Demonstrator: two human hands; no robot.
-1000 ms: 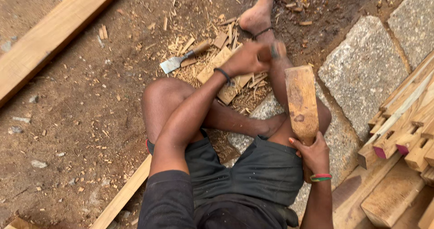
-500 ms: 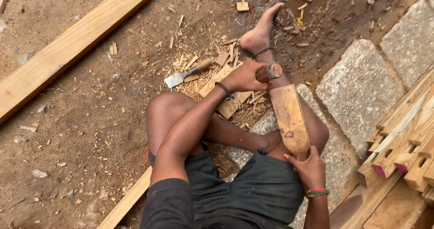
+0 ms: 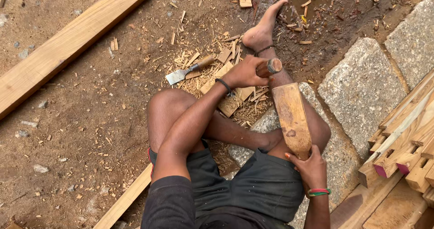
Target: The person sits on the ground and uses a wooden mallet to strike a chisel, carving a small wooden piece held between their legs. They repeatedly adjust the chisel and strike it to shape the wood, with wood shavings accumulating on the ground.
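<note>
Head view, left hand (image 3: 244, 73) clamped on wooden chisel handle (image 3: 269, 67) above the shin, right hand (image 3: 312, 168) gripping wooden mallet (image 3: 293, 118) over the thigh, spare chisel (image 3: 189, 70) among wood chips (image 3: 235, 100) on dirt ground (image 3: 81, 120), stone slabs (image 3: 361, 89) alongside.

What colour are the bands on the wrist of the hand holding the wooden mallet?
Red and green bands on the right hand's wrist, seen in the head view.

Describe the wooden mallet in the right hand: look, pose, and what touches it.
The wooden mallet is a long, flat-sided club of light brown wood with a dark knot mark low on its face. It slants over the bent right leg, broad end up. The right hand grips its narrow lower end.
</note>
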